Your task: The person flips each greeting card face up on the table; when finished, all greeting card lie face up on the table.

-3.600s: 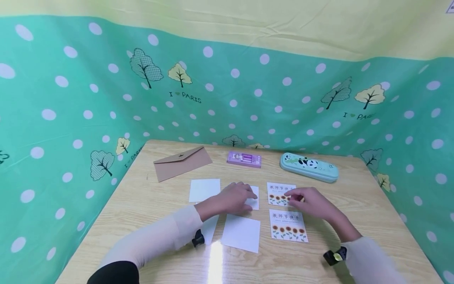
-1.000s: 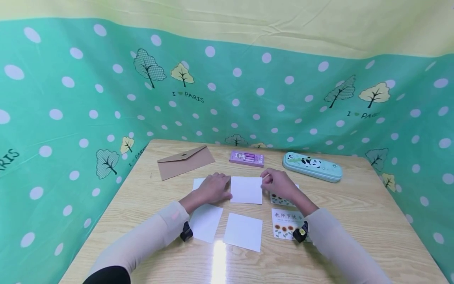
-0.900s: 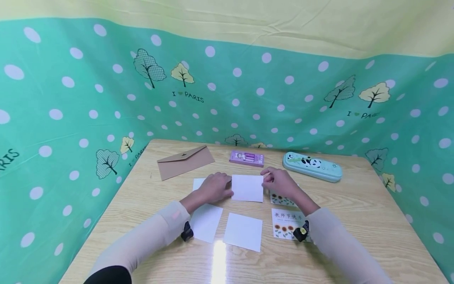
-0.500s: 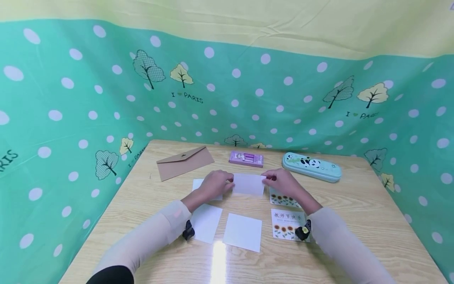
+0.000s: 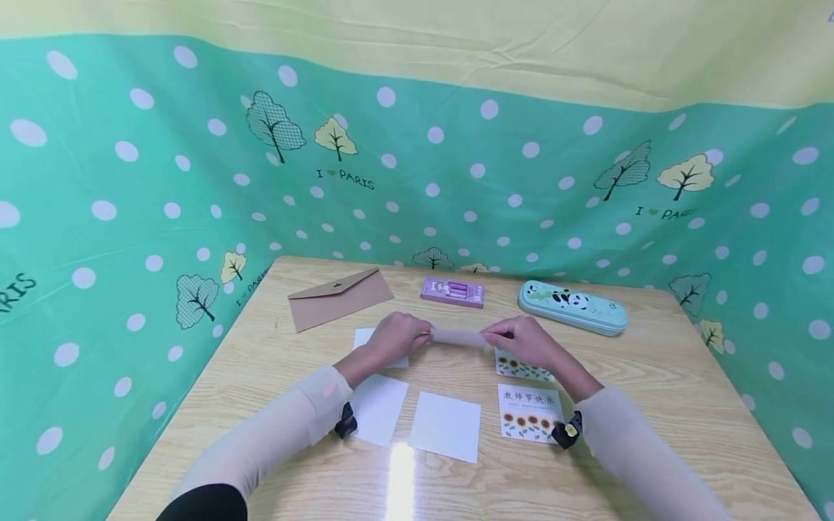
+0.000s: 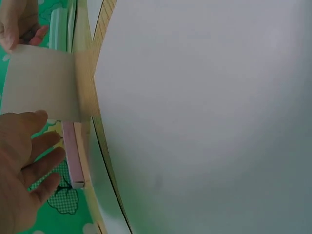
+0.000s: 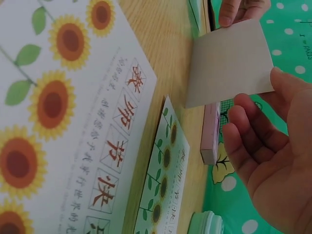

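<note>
In the head view, my left hand (image 5: 392, 340) and right hand (image 5: 524, 341) pinch opposite side edges of a white card (image 5: 458, 338). It is tipped up, showing as a narrow strip from above. The right wrist view shows the card's plain pale face (image 7: 229, 63) standing above the table, with thumbs at its upper corners. Under and beside my left forearm lie blank white cards (image 5: 378, 409), another (image 5: 446, 427) and a partly covered one (image 5: 363, 337). Two sunflower cards with Chinese lettering lie at my right hand: a near one (image 5: 531, 411) and a far, partly hidden one (image 5: 521, 367).
Along the back of the wooden table (image 5: 651, 405) lie a brown envelope (image 5: 342, 300), a purple box (image 5: 452, 291) and a mint panda pencil case (image 5: 573, 307). A green dotted cloth (image 5: 417, 181) hangs behind and around both sides.
My right hand has come over from the sunflower cards to the white card's right edge. Both hands have lifted the card and turned it from facing up to nearly edge-on.
</note>
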{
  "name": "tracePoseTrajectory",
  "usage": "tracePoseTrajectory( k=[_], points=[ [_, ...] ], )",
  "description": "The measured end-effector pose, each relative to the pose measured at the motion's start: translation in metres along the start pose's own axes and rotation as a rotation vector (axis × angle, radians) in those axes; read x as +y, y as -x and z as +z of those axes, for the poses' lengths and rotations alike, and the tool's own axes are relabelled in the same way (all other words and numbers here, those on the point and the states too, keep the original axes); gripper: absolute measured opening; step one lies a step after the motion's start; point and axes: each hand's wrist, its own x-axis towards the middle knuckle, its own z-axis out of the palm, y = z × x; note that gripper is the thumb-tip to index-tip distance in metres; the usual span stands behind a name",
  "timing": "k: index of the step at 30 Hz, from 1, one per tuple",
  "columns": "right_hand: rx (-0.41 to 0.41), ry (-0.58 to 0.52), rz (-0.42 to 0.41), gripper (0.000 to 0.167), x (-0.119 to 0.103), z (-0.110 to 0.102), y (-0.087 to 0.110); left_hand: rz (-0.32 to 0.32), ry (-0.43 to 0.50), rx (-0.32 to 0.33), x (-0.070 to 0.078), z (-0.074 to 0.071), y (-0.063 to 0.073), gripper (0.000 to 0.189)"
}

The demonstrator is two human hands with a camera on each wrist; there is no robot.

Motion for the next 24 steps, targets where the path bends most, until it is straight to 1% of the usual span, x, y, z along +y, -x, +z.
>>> tracePoseTrajectory(
  k=[4, 6, 8, 11, 13, 19, 24],
  points=[
    [-0.049, 0.011, -0.021, 0.022, 0.003, 0.005, 0.004, 0.010, 0.026, -0.092, 0.000, 0.001, -0.001, 0.018],
    [-0.075, 0.029, -0.014, 0.021, 0.006, 0.009, 0.004, 0.007, 0.033, -0.142, 0.001, 0.002, -0.002, 0.020],
    [-0.099, 0.055, -0.004, 0.023, 0.008, 0.014, 0.004, 0.001, 0.038, -0.177, 0.002, 0.003, -0.002, 0.022],
    [-0.131, 0.085, 0.016, 0.029, 0.009, 0.019, 0.005, -0.008, 0.040, -0.205, 0.003, 0.003, -0.002, 0.025],
    [-0.147, 0.101, 0.015, 0.034, 0.008, 0.021, 0.006, -0.012, 0.041, -0.226, 0.004, 0.003, -0.002, 0.027],
    [-0.156, 0.122, 0.016, 0.037, 0.006, 0.023, 0.009, 0.001, -0.001, -0.286, 0.006, 0.002, -0.001, 0.029],
    [-0.162, 0.147, 0.006, 0.036, 0.006, 0.023, 0.008, 0.005, -0.045, -0.293, 0.007, 0.003, 0.000, 0.029]
  ],
)
